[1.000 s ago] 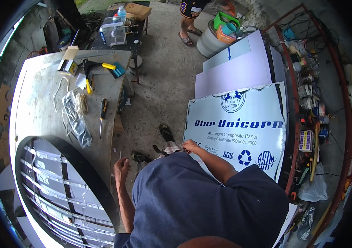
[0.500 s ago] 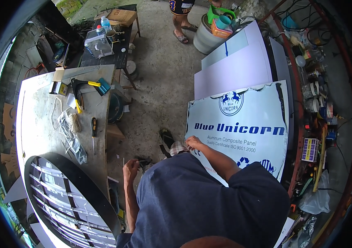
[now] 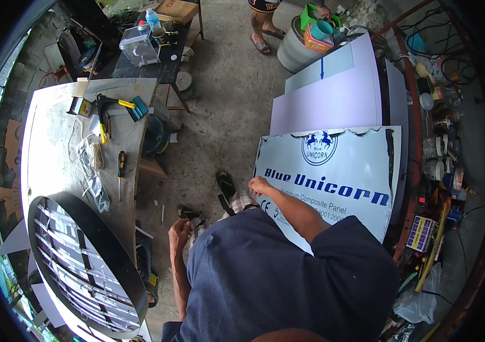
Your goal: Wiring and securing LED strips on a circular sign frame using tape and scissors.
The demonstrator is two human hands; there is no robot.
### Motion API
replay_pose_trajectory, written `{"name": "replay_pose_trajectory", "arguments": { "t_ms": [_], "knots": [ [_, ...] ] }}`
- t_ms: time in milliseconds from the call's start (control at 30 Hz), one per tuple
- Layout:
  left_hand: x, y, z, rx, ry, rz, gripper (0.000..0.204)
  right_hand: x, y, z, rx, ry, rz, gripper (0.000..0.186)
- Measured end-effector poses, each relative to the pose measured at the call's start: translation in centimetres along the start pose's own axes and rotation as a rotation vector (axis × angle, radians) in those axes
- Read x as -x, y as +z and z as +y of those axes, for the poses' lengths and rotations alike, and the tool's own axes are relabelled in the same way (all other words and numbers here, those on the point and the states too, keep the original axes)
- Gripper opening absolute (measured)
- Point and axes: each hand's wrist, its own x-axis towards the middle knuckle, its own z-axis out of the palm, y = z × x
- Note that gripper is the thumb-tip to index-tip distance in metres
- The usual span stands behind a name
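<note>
My right hand (image 3: 260,185) is closed, over the left edge of a white composite panel (image 3: 299,154) with dark blue print. Whether its fingers touch the panel is hidden from above. My left hand (image 3: 180,232) hangs low beside my left leg with curled fingers, and anything inside it is too small to tell. Left of it, a round, black-rimmed sign frame (image 3: 86,251) with rows of light strips leans at the near end of the worktable (image 3: 48,148). On that table lie a screwdriver (image 3: 120,165), a yellow-and-black hand tool (image 3: 103,114) and a bundle of cord (image 3: 95,155).
Large pale sheets (image 3: 333,94) lie beyond the panel. A crowded red-framed rack (image 3: 412,165) runs along the right. At the back stand a dark table (image 3: 157,71) with a clear box (image 3: 140,48), a round drum (image 3: 292,50) and another person's legs (image 3: 258,28).
The view has shifted a little, and the worktable and sign frame sit slightly farther left. My right hand has moved slightly left and up; my left hand keeps about its place, still curled.
</note>
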Motion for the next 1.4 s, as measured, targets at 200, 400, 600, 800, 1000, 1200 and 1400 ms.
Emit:
{"name": "replay_pose_trajectory", "arguments": {
  "t_ms": [200,400,600,800,1000,1200,1400],
  "knots": [
    [-0.4,1.3,-0.9,-0.033,-0.02,-0.017,0.029,-0.3,-0.7,-0.2,-0.037,-0.085,-0.052,0.028],
    [-1.0,2.3,5.7,-0.105,0.029,-0.051,0.031,-0.3,-3.4,1.5,0.017,-0.042,0.021,0.026],
    [-4.1,1.7,4.1,-0.134,0.076,-0.098,0.031,0.3,-3.2,4.7,-0.025,0.036,-0.001,0.027],
    [-4.1,2.0,3.9,-0.056,0.024,-0.109,0.031,0.4,-1.7,6.0,-0.035,0.016,0.01,0.023],
    [-2.6,3.1,5.9,-0.184,0.139,-0.088,0.031,-1.2,-1.2,6.0,-0.175,-0.019,-0.031,0.022],
    [-2.5,3.0,5.1,-0.155,0.122,-0.083,0.032,-1.1,-0.5,3.4,-0.072,-0.05,-0.006,0.024],
    [-2.2,2.9,4.6,-0.069,0.086,-0.091,0.031,-1.6,-0.8,2.5,0.038,-0.024,-0.057,0.026]
  ]
}}
